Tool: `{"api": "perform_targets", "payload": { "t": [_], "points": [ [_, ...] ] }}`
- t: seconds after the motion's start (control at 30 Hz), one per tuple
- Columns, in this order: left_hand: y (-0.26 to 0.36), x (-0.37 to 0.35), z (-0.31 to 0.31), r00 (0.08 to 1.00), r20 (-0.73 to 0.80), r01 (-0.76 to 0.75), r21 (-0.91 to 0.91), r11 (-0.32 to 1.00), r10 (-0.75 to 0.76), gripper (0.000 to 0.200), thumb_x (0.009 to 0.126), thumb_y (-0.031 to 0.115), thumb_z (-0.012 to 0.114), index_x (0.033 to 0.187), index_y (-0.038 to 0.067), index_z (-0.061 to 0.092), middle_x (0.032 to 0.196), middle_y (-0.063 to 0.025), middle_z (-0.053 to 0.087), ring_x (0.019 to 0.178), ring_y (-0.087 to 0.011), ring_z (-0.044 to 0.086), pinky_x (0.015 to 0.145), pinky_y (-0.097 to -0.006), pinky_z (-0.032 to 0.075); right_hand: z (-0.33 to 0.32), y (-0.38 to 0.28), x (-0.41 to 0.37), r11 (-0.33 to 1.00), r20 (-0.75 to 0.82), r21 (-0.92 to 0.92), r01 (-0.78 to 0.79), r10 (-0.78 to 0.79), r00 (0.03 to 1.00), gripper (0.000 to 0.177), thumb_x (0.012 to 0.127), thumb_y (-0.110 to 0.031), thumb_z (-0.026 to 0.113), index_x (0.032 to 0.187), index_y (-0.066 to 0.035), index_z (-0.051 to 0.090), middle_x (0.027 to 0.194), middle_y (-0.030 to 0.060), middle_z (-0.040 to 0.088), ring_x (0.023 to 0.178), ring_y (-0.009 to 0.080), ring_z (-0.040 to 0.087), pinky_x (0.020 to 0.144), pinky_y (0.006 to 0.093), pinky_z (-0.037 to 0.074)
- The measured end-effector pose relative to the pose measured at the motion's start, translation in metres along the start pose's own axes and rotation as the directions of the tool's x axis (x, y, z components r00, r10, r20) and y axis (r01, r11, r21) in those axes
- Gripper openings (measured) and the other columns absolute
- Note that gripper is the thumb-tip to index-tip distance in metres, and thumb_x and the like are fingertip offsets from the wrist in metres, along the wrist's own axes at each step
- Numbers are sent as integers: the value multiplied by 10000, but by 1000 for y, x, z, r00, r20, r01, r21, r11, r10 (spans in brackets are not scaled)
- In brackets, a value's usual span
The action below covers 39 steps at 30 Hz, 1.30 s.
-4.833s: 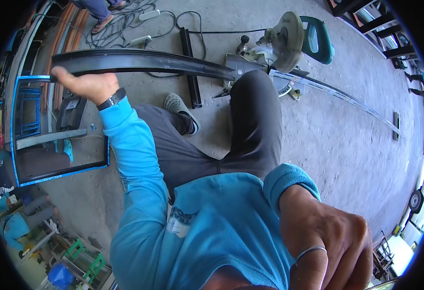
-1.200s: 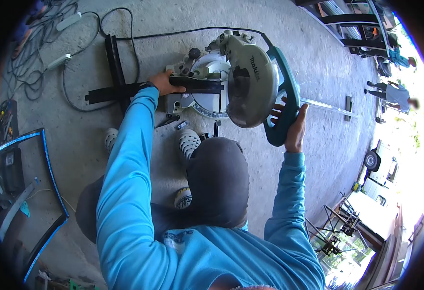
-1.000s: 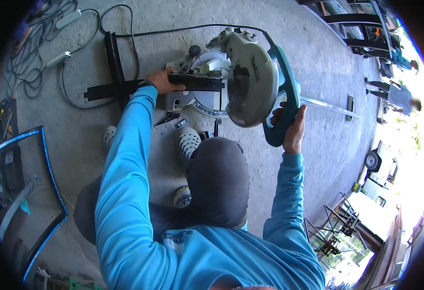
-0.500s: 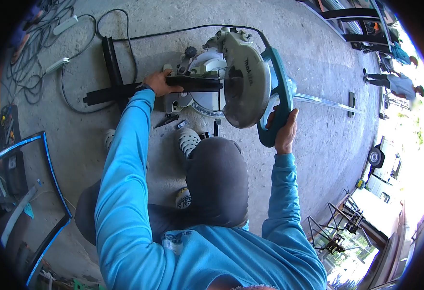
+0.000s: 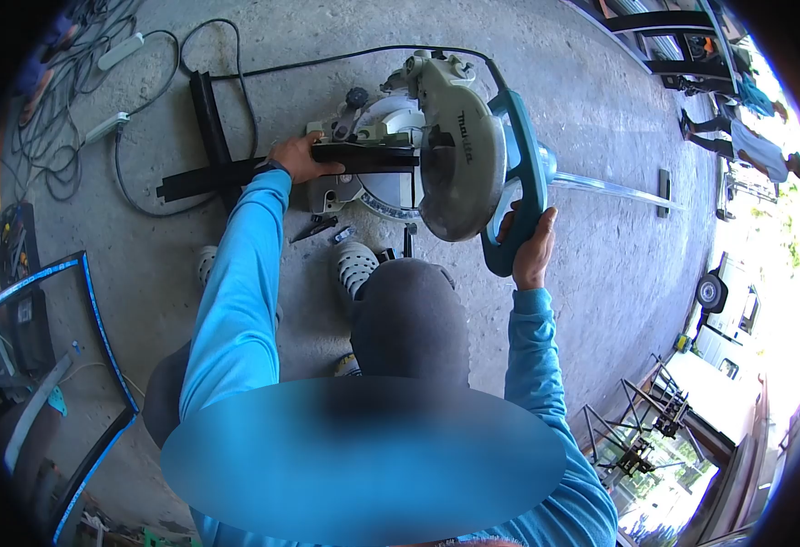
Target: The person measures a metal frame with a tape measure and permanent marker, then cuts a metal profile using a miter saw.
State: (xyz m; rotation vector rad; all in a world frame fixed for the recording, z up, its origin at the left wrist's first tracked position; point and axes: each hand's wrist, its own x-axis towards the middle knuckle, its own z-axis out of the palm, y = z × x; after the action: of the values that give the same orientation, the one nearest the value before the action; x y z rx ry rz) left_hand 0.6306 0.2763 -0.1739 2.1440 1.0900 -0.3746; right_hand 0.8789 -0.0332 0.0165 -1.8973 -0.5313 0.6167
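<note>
A Makita miter saw [image 5: 462, 164] stands on the concrete floor in front of me, its round blade guard down beside the work. My left hand [image 5: 298, 159] is wrapped around a long black profile [image 5: 377, 159], holding it along the saw's fence. The profile's free end reaches out to the left, over another black profile [image 5: 207, 118] on the floor. With my right hand [image 5: 534, 248] I grip the saw's teal handle [image 5: 529, 173]; its fingers pass through the loop and are partly hidden. The blade itself is hidden by the guard.
Power cables [image 5: 62, 118] lie tangled at upper left, near a white power strip [image 5: 108, 128]. Small tools [image 5: 316, 228] lie by my shoe [image 5: 356, 264]. A blue-edged frame [image 5: 99, 319] stands at left. A person [image 5: 756, 150] is at far right, near a vehicle [image 5: 724, 337].
The saw handle and my right hand have shifted slightly left in view. My left hand stays on the black profile. The person at far right has changed posture.
</note>
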Motion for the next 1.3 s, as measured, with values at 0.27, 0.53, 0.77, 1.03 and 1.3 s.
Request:
{"api": "perform_targets", "payload": {
  "t": [0.27,0.53,0.77,1.03,1.3],
  "points": [
    [0,2,2,1000,-3,-1,12,1000,1,1059,668,786,770,1494,176,515,1343,-177,669,1254,-357,635,1104,-466,464,1,3,-2,1000,-14,2,-6,6,1000,776,1067,-661,265,1078,24,630,774,94,656,620,159,611,590,295,492],
    [-1,2,5,999,-51,-12,0,1000,12,1028,658,762,801,1480,200,545,1274,-201,695,1195,-375,662,1062,-449,504,0,5,-1,1000,-14,-17,0,0,1000,780,1066,-666,262,1072,20,635,766,90,655,611,157,606,588,299,494],
    [-1,2,4,999,-43,-14,0,1000,14,1028,661,758,802,1485,204,539,1275,-197,695,1199,-370,661,1061,-449,503,1,6,-2,1000,-24,-10,-11,11,1000,788,1055,-684,273,1073,15,636,770,93,654,618,157,608,601,302,498],
    [1,1,2,999,-37,-18,0,1000,18,1030,665,759,795,1489,198,535,1274,-194,698,1200,-368,662,1065,-445,502,1,5,-3,1000,-18,-15,-13,12,1000,787,1052,-690,280,1083,13,632,784,95,658,628,160,612,612,302,503],
    [-4,2,2,998,-28,-55,-23,998,54,1023,671,755,791,1468,163,544,1286,-191,694,1208,-375,655,1069,-456,497,-1,9,-2,1000,-10,11,-7,7,1000,777,1048,-694,294,1083,6,630,781,91,654,626,161,610,614,311,505]
  ]
}}
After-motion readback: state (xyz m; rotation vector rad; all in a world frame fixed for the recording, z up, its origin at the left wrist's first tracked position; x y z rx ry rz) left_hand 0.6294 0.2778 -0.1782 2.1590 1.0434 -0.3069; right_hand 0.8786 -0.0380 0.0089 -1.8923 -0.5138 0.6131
